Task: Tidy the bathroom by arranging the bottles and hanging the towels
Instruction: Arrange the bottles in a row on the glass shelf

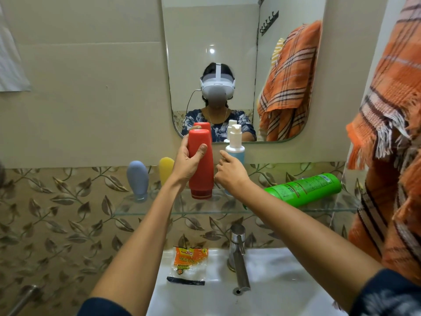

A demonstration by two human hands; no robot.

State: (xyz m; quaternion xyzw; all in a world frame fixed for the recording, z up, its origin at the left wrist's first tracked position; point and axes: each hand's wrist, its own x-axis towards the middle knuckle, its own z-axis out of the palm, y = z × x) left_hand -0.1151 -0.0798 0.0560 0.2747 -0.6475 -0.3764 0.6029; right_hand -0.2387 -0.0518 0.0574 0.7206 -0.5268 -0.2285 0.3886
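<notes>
Standing cap-down on the clear glass shelf (159, 210), a grey-blue oval squeeze bottle (137, 179) and a yellow one (166, 169) already look arranged. The left hand (189, 160) wraps the tall red plastic bottle (201, 165), apparently steadying it upright. The right hand (230, 172), fingers loosely extended, reaches beside the white-pump blue bottle (235, 147). A bright green bottle (303, 189) lies toppled; orange plaid towels (391, 133) hang rightmost.
</notes>
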